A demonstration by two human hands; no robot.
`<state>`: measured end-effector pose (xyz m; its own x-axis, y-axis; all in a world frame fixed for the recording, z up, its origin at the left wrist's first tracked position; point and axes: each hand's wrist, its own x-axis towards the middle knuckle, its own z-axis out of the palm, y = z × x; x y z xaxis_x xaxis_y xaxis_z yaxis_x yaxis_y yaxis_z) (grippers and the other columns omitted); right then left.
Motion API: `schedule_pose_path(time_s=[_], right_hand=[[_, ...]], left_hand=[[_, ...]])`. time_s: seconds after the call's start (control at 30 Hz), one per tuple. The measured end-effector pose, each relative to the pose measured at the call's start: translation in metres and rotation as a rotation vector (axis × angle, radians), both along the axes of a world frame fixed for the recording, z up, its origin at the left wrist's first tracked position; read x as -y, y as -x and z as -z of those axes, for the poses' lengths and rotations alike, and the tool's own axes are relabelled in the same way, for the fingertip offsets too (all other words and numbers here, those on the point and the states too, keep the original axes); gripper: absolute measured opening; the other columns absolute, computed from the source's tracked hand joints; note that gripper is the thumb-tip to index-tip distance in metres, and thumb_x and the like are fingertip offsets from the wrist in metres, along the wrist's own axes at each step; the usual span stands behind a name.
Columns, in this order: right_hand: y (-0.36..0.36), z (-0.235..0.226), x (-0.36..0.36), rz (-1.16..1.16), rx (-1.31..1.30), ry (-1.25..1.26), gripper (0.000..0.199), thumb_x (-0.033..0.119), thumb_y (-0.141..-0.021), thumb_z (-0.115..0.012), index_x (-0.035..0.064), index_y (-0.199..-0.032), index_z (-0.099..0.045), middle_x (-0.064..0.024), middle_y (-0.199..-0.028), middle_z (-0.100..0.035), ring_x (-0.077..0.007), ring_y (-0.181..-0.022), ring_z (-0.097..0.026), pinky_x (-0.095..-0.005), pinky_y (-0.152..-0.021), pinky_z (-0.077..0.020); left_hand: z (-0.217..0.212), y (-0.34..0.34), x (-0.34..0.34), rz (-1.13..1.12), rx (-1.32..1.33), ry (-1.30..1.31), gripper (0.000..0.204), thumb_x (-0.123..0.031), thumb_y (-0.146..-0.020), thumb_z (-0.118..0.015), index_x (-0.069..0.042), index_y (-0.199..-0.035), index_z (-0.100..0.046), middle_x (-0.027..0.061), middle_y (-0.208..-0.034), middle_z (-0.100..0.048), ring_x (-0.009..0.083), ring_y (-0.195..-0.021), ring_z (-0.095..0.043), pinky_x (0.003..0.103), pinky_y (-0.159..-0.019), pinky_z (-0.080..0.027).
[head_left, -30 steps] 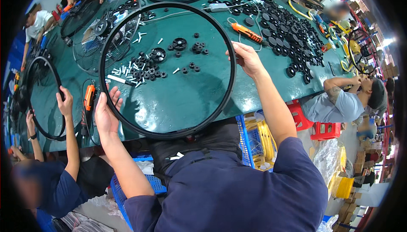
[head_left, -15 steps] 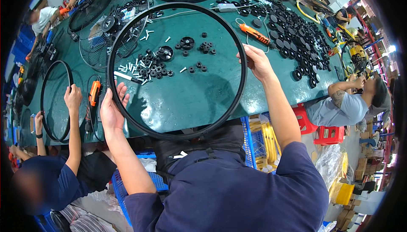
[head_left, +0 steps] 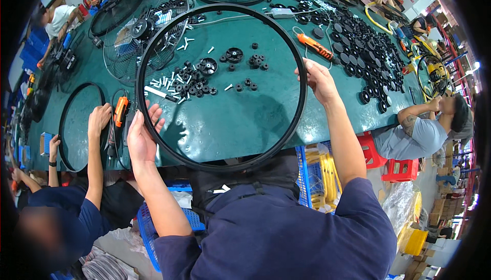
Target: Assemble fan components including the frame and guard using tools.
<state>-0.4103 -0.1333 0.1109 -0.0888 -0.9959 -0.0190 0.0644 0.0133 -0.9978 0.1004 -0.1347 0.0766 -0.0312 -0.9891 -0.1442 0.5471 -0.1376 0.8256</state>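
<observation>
A large thin black ring (head_left: 220, 8) is held up in front of me, tilted above the green table, its lower edge close to my waist. My left hand (head_left: 144, 139) supports its lower left side, palm turned up and fingers loosely bent around the rim. On the opposite side, my right hand (head_left: 319, 81) pinches the rim between thumb and fingers. Through the ring I see white screws (head_left: 164, 81), small black knobs (head_left: 199, 86), two round black plastic parts (head_left: 208, 66) and a white marker pen (head_left: 160, 94) on the table.
An orange electric screwdriver (head_left: 314, 46) lies right of the ring, beside many black discs (head_left: 353, 57). Another orange screwdriver (head_left: 120, 110) lies left. A co-worker at left handles another black ring (head_left: 62, 126). A wire fan guard (head_left: 117, 50) lies far left; blue crates (head_left: 303, 177) stand below.
The view has shifted slightly, so the table and ring appear a little further right. Both my hands keep hold of the ring. The co-worker's ring at left has tilted lower toward the table.
</observation>
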Motion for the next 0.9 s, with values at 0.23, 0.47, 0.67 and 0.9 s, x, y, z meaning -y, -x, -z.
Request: schedule_pose_path(time_s=[0.23, 0.47, 0.67, 0.9], right_hand=[[-0.002, -0.010, -0.005, -0.036, -0.206, 0.065, 0.046, 0.027, -0.099, -0.067, 0.0022, -0.137, -0.061, 0.0019, -0.094, -0.066, -0.0069, -0.082, -0.058, -0.0225, -0.071, -0.0438], [-0.012, -0.043, -0.011, -0.044, 0.177, 0.184, 0.048, 0.023, -0.101, -0.059, -0.0051, -0.140, -0.052, 0.0006, -0.080, -0.052, -0.0088, -0.065, -0.051, -0.0245, -0.056, -0.0466], [-0.004, -0.095, -0.028, -0.112, 0.473, 0.407, 0.052, 0.020, -0.097, -0.063, -0.0122, -0.135, -0.049, 0.0014, -0.076, -0.041, -0.0058, -0.059, -0.040, -0.0198, -0.045, -0.0356], [-0.020, -0.177, -0.113, 0.160, -0.047, 0.859, 0.082, 0.028, -0.080, -0.082, -0.0136, -0.139, -0.044, 0.0014, -0.078, -0.046, -0.0033, -0.055, -0.037, -0.0201, -0.045, -0.0308]], left_hand=[[-0.003, -0.002, -0.015, 0.023, 0.010, 0.016, 0.046, -0.024, -0.109, -0.046, 0.004, -0.144, -0.045, 0.0212, -0.132, -0.063, 0.0279, -0.119, -0.064, 0.042, -0.096, -0.054], [-0.032, 0.010, 0.003, 0.004, 0.025, 0.031, 0.047, -0.025, -0.109, -0.044, 0.006, -0.145, -0.046, 0.0220, -0.135, -0.061, 0.0287, -0.123, -0.063, 0.043, -0.102, -0.053], [-0.033, 0.027, 0.021, 0.074, 0.066, 0.109, 0.043, -0.026, -0.107, -0.050, 0.004, -0.138, -0.056, 0.0193, -0.135, -0.062, 0.0288, -0.128, -0.059, 0.042, -0.105, -0.048], [-0.070, 0.058, 0.012, 0.117, 0.200, 0.187, 0.049, -0.030, -0.106, -0.054, 0.006, -0.139, -0.054, 0.0198, -0.130, -0.064, 0.0274, -0.116, -0.065, 0.040, -0.097, -0.053]])
